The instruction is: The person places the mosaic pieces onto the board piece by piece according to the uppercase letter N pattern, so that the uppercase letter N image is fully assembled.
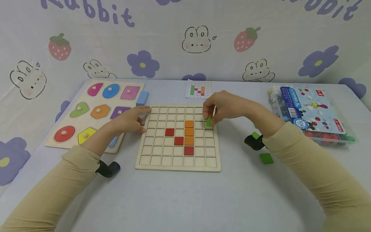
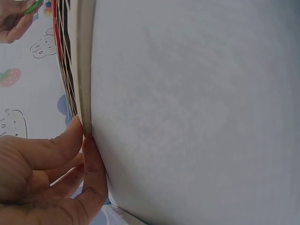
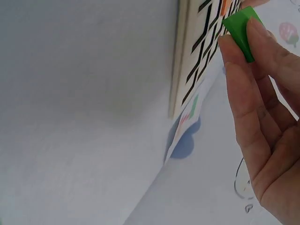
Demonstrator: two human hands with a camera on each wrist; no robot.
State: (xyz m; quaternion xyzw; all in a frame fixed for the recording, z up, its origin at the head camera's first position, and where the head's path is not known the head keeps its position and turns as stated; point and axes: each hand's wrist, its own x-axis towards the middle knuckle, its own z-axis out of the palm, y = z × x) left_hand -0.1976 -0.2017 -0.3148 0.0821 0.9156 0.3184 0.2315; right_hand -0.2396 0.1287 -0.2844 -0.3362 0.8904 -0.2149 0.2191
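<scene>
Loose green tiles [image 1: 266, 158] lie to the right of the grid board [image 1: 157, 160] (one partly hidden by the right forearm [image 1: 262, 117]). Three red tiles [image 1: 178, 140] step diagonally across the board's middle; three orange tiles [image 1: 189, 131] form a column directly beyond the nearest red one. At the board's left edge, the left hand [image 1: 128, 120] touches the wood with thumb and forefinger spread apart. Over the board's far right part, the right hand [image 1: 221, 106] pinches a green tile [image 1: 209, 122] between thumb and fingers, tilted. Left of the board lies a knobbed shape puzzle [image 1: 84, 120]; well to its right, a plastic box [image 1: 313, 109]. Just past the board's far edge is a printed pattern sheet [image 1: 198, 89].
</scene>
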